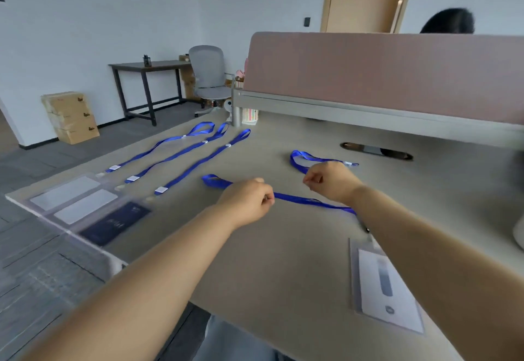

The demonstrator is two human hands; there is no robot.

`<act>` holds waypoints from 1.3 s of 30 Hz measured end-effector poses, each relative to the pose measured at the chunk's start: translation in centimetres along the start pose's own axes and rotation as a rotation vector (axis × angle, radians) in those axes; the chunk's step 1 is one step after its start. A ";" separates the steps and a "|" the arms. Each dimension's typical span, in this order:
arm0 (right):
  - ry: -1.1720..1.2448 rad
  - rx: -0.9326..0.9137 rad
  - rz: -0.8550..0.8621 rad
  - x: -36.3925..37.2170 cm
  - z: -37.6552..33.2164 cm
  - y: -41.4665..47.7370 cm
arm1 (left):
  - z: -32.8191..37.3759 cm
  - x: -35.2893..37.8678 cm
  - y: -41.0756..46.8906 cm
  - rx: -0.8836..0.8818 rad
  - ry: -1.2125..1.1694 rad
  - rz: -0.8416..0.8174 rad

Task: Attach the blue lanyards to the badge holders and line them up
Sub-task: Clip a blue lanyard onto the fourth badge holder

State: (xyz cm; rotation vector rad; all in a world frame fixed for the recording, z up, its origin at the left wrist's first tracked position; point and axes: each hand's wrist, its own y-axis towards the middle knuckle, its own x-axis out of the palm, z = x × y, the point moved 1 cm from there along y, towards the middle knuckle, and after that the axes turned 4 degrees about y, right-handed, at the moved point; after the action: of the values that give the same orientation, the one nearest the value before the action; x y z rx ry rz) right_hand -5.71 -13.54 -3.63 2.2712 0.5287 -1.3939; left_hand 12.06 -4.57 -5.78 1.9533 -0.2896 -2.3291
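Observation:
Three blue lanyards (181, 156) lie side by side at the left of the desk, each running down to a badge holder (85, 205) near the desk's left edge. A further blue lanyard (295, 197) stretches across the middle. My left hand (249, 202) is pinched on it near its looped end. My right hand (331, 180) is closed just above it; whether it grips the strap is unclear. That lanyard's lower end runs under my right forearm toward a clear badge holder (382, 284) at the front right. Another loose blue lanyard (317, 159) lies behind my right hand.
A pinkish partition (382, 71) walls off the back of the desk (283, 261), with a cable slot (374, 151) below it. A person's head shows behind the partition. On the floor to the left stand a chair (208, 77), a dark table (147, 68) and stacked cardboard boxes (71, 117).

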 end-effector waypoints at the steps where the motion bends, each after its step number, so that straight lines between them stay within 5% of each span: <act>1: 0.005 0.025 0.007 -0.5 0.9 -0.9 | 1.2 0.4 0.3 0.034 -0.021 -0.018; 9: -0.049 0.196 -0.082 -2.7 6.3 -7.4 | 10.3 2.6 1.3 0.181 -0.165 -0.296; 17: 0.018 0.201 -0.069 -3.2 8.5 -11.5 | 12.8 3.0 2.6 0.239 -0.104 -0.354; 29: 0.018 0.173 -0.141 -3.9 9.8 -10.9 | 14.5 4.2 4.3 0.316 -0.057 -0.327; 34: 0.168 0.191 -0.158 -4.0 10.6 -9.4 | 13.6 4.6 5.8 0.268 -0.281 -0.368; 39: 0.276 0.180 -0.130 -4.2 11.1 -7.9 | 12.7 4.8 6.7 0.323 -0.276 -0.111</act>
State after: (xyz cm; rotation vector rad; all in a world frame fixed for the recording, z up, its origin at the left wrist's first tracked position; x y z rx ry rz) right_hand -19.87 -13.27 -5.59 2.6375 0.6722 -1.2364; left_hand -1.62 -10.89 -7.01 1.8039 -0.6292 -2.7778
